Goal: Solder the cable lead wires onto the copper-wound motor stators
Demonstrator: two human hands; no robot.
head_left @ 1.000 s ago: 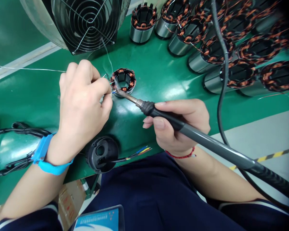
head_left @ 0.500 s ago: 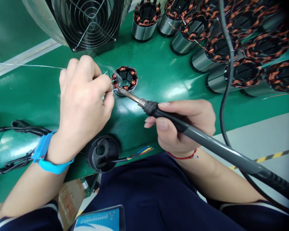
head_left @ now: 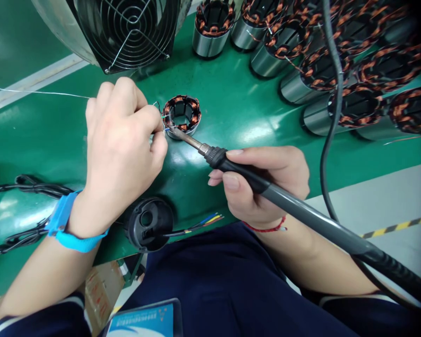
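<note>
My left hand is closed in a pinch beside the small motor stator, which has copper windings around a black core. A thin silvery solder wire runs into this hand from the left. A short blue lead shows at its fingertips, against the stator's near left rim. My right hand grips a soldering iron like a pen. The iron's metal tip meets the stator rim next to the blue lead. My left fingers hide much of the leads.
A black fan stands behind my left hand. Several larger stators fill the back right. A black round housing with coloured wires lies near the front edge. Bundled black cables lie left; the iron's cord hangs at right.
The iron and my right hand have shifted slightly left, with the tip still at the stator rim. Smoke over the stator has thinned. My left hand has barely moved.
</note>
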